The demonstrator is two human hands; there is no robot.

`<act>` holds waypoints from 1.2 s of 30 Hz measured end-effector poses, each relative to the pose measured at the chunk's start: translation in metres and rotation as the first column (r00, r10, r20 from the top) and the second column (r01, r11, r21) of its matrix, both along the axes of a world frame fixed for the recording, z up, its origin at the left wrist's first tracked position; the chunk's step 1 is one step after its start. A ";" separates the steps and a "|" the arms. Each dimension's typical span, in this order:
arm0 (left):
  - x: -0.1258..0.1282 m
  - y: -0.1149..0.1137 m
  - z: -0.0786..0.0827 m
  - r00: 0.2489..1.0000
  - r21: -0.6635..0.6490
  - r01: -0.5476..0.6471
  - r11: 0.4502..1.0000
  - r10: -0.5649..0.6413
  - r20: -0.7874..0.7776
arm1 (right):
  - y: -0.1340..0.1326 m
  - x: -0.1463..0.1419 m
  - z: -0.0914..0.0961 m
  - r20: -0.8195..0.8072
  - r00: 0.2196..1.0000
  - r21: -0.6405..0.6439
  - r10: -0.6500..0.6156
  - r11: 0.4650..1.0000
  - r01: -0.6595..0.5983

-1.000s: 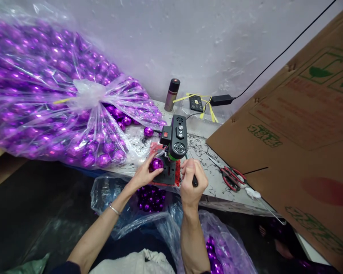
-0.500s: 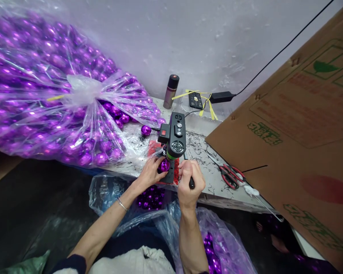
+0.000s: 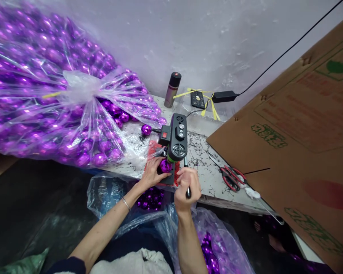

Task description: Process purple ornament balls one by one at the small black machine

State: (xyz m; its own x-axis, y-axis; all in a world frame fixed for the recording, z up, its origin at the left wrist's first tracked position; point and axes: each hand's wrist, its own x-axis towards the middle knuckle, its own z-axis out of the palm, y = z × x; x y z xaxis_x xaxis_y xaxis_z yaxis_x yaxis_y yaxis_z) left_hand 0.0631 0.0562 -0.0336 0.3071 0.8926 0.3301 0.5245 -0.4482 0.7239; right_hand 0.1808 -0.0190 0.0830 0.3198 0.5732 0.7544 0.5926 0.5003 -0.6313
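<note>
A small black bench drill (image 3: pixel 177 136) with a red switch stands on the white table (image 3: pixel 208 179). My left hand (image 3: pixel 153 173) holds a shiny purple faceted ball (image 3: pixel 165 165) on the drill's base, right under the drill head. My right hand (image 3: pixel 187 184) is closed round the drill's black lever handle, pulled down toward me. One more purple ball (image 3: pixel 146 129) lies loose on the table behind the drill.
A huge tied clear bag of purple balls (image 3: pixel 51 91) fills the left. Open bags with purple balls (image 3: pixel 150 198) hang below the table edge. Red-handled scissors (image 3: pixel 231 178), a spray can (image 3: pixel 172 90), a power adapter (image 3: pixel 223 96) and a leaning cardboard box (image 3: pixel 300 129) lie to the right.
My left hand slid the purple ball rightward under the drill head. My right hand pulled the lever handle lower and closer to me.
</note>
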 end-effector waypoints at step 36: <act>0.004 0.004 0.003 0.999 0.015 0.011 1.000 -0.011 0.046 | 0.011 -0.002 -0.011 -0.075 0.997 0.081 -0.033 0.996 0.039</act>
